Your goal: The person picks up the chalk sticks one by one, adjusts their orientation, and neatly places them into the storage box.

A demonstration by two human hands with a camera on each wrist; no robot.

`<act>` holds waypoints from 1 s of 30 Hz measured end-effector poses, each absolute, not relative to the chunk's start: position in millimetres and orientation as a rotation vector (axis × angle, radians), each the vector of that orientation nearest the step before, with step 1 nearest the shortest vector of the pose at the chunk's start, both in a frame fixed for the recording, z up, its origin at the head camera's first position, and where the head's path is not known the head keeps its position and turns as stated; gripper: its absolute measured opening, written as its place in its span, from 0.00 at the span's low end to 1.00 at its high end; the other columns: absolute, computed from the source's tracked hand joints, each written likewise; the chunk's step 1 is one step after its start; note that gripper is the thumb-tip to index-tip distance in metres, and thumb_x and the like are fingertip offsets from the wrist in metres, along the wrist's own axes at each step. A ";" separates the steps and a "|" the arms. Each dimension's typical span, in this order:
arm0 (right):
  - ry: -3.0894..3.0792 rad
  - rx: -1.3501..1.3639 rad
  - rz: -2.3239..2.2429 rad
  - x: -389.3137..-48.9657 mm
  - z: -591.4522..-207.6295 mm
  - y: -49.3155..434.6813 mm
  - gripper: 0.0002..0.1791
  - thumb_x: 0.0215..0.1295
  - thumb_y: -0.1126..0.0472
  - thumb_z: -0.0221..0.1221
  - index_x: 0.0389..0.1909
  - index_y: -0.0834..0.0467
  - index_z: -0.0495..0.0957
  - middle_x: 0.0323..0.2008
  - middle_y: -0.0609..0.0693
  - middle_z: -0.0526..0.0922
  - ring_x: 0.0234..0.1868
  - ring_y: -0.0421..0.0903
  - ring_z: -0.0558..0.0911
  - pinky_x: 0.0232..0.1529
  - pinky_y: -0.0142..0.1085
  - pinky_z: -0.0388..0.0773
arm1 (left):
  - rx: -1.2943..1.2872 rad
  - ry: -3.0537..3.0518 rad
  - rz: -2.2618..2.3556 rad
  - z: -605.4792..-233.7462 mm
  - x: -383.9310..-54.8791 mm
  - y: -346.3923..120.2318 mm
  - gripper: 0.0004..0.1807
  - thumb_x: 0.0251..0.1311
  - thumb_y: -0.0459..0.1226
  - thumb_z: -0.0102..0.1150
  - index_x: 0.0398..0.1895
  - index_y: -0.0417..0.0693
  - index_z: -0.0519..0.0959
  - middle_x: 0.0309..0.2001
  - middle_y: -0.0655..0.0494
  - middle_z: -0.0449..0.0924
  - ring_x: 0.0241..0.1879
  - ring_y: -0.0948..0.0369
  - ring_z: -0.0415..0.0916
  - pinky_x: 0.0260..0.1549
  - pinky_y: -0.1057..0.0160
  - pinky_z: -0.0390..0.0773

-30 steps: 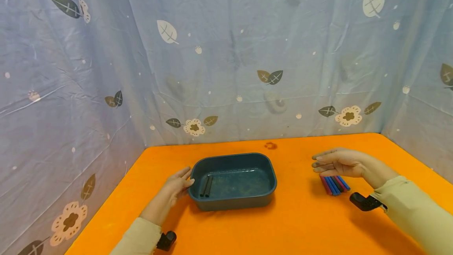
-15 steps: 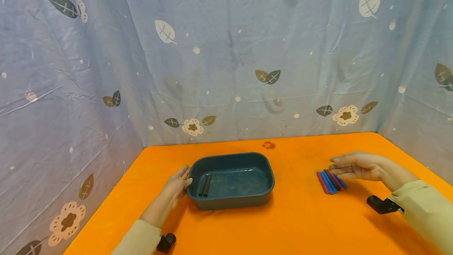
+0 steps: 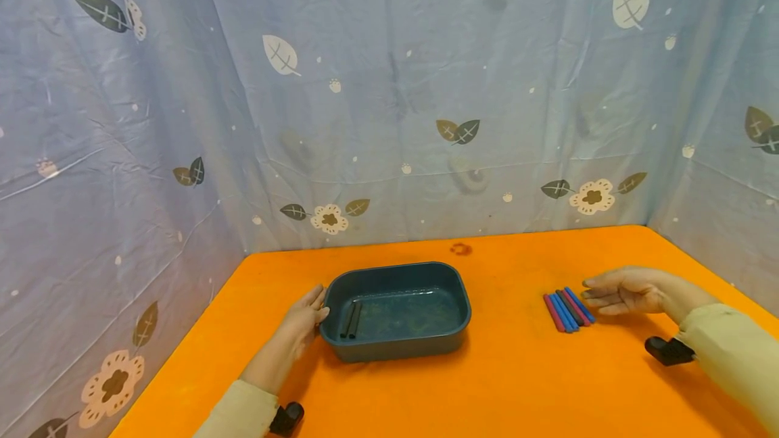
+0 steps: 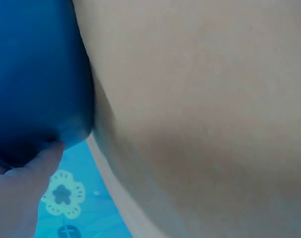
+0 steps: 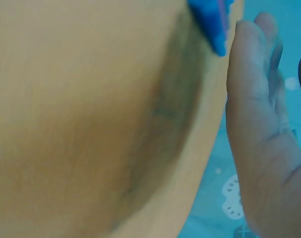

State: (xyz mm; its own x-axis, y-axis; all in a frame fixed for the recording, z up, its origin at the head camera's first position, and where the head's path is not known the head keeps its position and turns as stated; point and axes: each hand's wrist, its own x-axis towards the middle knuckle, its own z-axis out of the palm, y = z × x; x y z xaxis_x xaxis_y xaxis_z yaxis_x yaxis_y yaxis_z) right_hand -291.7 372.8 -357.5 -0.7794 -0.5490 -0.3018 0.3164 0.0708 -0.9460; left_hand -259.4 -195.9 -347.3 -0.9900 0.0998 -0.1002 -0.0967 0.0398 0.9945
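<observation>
- patterned blue curtain (image 3: 365,86), beyond the fingers
- orange desk (image 3: 499,384), beneath the fingers
- dark blue bin (image 3: 402,350), on the desk just right of the left fingers
- left hand (image 3: 302,320), fingers straight against the bin's outer left side, thumb at its rim
- right hand (image 3: 633,291), fingers relaxed, nearly straight and close together
- row of red, blue and black sticks (image 3: 568,310), lying on the desk just left of the right fingertips; cannot tell whether they touch
- two black sticks (image 3: 349,320), inside the bin at the end nearest the left fingers
</observation>
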 end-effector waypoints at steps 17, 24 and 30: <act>2.077 0.057 -1.528 -305.2 -367.5 374.8 0.16 0.72 0.63 0.51 0.50 0.69 0.80 0.41 0.51 0.85 0.42 0.45 0.83 0.48 0.41 0.79 | 0.021 2.159 2.062 -352.1 -259.3 -197.2 0.34 0.73 0.23 0.35 0.75 0.33 0.34 0.75 0.35 0.34 0.72 0.39 0.40 0.65 0.44 0.56; 2.094 0.069 -1.492 -306.7 -364.2 365.8 0.14 0.73 0.64 0.49 0.39 0.58 0.85 0.35 0.46 0.86 0.38 0.42 0.83 0.45 0.38 0.79 | 0.025 2.182 2.050 -351.2 -259.9 -200.6 0.34 0.72 0.23 0.36 0.75 0.32 0.35 0.75 0.35 0.35 0.72 0.40 0.44 0.61 0.49 0.65; 2.153 0.105 -1.469 -309.9 -363.1 359.1 0.13 0.71 0.63 0.51 0.36 0.57 0.85 0.32 0.46 0.86 0.35 0.42 0.84 0.42 0.36 0.80 | 0.027 2.135 2.090 -352.1 -259.9 -202.5 0.34 0.73 0.23 0.35 0.75 0.32 0.33 0.75 0.34 0.33 0.72 0.40 0.40 0.65 0.44 0.56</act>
